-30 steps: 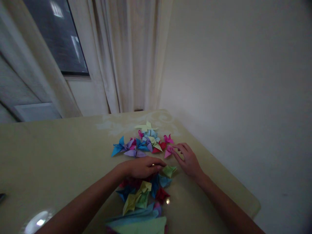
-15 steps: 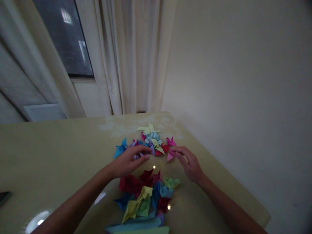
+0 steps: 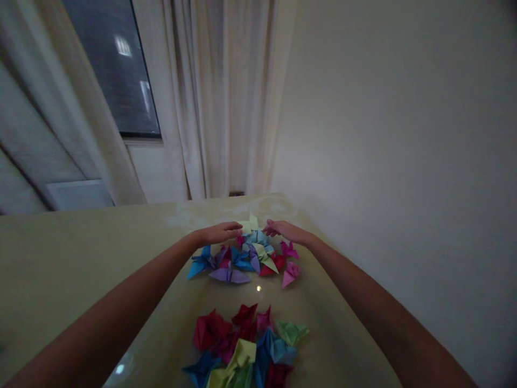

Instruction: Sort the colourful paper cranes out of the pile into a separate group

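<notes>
Both hands reach to the far pile of folded paper cranes. My left hand (image 3: 222, 231) is at its left rear, fingers stretched toward the pale green crane (image 3: 251, 223). From the right, my right hand (image 3: 283, 229) curves its loosely spread fingers toward the same crane and the light blue one (image 3: 256, 237). Whether any fingertip touches paper I cannot tell. In front of the hands lie a purple crane (image 3: 229, 275), a blue crane (image 3: 197, 265) and pink cranes (image 3: 291, 274), with a red one (image 3: 278, 262) beside them.
A nearer pile holds a red crane (image 3: 212, 328), a yellow one (image 3: 238, 361) and several others. The glossy table (image 3: 100, 253) meets a wall (image 3: 383, 134) on the right. Curtains (image 3: 226, 108) and a dark window (image 3: 117, 64) stand behind.
Both hands have moved farther back, from the front of the far pile to its rear. My right hand has left the pink crane. The camera view has tilted up slightly.
</notes>
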A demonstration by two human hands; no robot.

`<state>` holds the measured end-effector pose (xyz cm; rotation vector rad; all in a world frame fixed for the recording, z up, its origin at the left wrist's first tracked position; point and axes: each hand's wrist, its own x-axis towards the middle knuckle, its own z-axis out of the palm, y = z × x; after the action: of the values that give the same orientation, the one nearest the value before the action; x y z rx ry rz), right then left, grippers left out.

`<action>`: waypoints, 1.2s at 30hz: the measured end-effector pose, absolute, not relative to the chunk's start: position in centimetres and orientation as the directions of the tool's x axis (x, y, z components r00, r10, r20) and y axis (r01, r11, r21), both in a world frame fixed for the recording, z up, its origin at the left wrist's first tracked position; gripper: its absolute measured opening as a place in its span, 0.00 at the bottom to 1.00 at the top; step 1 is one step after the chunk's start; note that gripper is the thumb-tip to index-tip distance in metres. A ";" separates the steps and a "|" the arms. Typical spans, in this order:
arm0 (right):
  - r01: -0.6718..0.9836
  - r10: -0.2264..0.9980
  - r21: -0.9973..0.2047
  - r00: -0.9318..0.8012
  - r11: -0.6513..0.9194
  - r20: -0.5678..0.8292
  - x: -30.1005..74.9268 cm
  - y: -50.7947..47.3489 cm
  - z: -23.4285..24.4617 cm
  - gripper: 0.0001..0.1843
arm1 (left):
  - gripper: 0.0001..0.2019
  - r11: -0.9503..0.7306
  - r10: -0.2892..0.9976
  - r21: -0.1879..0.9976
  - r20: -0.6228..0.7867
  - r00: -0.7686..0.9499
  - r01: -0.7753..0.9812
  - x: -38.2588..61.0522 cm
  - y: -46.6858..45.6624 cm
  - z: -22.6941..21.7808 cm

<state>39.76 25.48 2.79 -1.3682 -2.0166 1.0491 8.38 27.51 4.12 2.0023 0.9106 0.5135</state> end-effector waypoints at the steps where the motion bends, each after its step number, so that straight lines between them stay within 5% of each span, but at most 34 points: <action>1: 0.556 0.916 -0.809 -0.397 0.191 -0.056 39.3 26.2 2.7 0.43 | 0.37 -0.349 0.755 0.844 -0.004 0.656 0.408 8.8 27.9 3.8; 11: 0.520 0.867 -0.841 -0.478 0.149 -0.142 36.6 27.8 2.5 0.38 | 0.43 -0.152 0.749 0.928 -0.116 0.653 0.340 9.3 29.0 2.8; 20: 0.533 0.835 -0.834 -0.518 0.144 -0.187 35.7 25.3 3.3 0.41 | 0.34 -0.101 0.737 0.925 -0.177 0.652 0.366 7.0 24.8 3.9; 29: 0.560 0.920 -0.788 -0.393 0.256 0.019 37.5 22.9 3.4 0.40 | 0.39 -0.186 0.770 0.911 -0.097 0.631 0.367 5.2 21.8 4.9; 36: 0.521 0.888 -0.792 -0.455 0.318 0.057 35.5 20.0 2.9 0.42 | 0.37 -0.250 0.773 0.923 0.007 0.634 0.294 6.7 20.2 4.7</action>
<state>35.48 20.03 2.92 -1.2419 -2.0981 0.9897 6.75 20.17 4.69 1.8217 0.8563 0.5795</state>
